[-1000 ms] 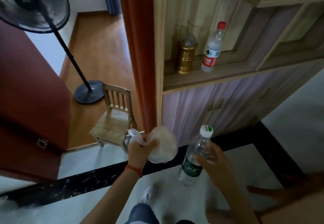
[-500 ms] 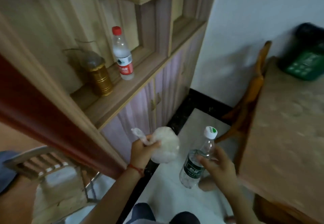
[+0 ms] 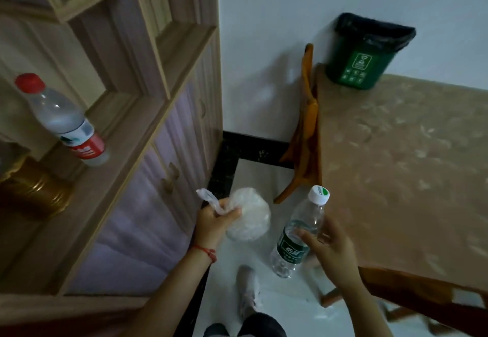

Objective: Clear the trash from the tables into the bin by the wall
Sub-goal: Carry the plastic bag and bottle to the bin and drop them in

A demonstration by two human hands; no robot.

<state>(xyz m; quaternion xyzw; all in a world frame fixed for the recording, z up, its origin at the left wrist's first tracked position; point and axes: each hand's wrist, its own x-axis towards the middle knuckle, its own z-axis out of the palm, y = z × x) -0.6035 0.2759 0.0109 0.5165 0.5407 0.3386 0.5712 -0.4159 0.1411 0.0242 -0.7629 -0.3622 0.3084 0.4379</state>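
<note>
My left hand [image 3: 214, 221] grips the twisted neck of a knotted clear plastic bag [image 3: 249, 214] that bulges to the right of my fist. My right hand [image 3: 330, 251] holds a clear plastic bottle [image 3: 299, 233] with a white cap and a dark green label, tilted, cap up. Both hang over the white floor between a cabinet and a table. A small green bin [image 3: 363, 57] with a black liner stands on the far corner of the table [image 3: 412, 167], against the white wall.
A wooden shelf cabinet [image 3: 148, 131] runs along the left; on its ledge stand a red-capped bottle [image 3: 63, 121] and a gold jar [image 3: 34, 191]. An orange wooden chair [image 3: 306, 125] leans at the table's left edge. My shoe [image 3: 248, 290] is on the floor below.
My view has swung right, from the doorway and fan to the cabinet corner, the table and the green bin. Both hands keep the same hold on the bag and the bottle.
</note>
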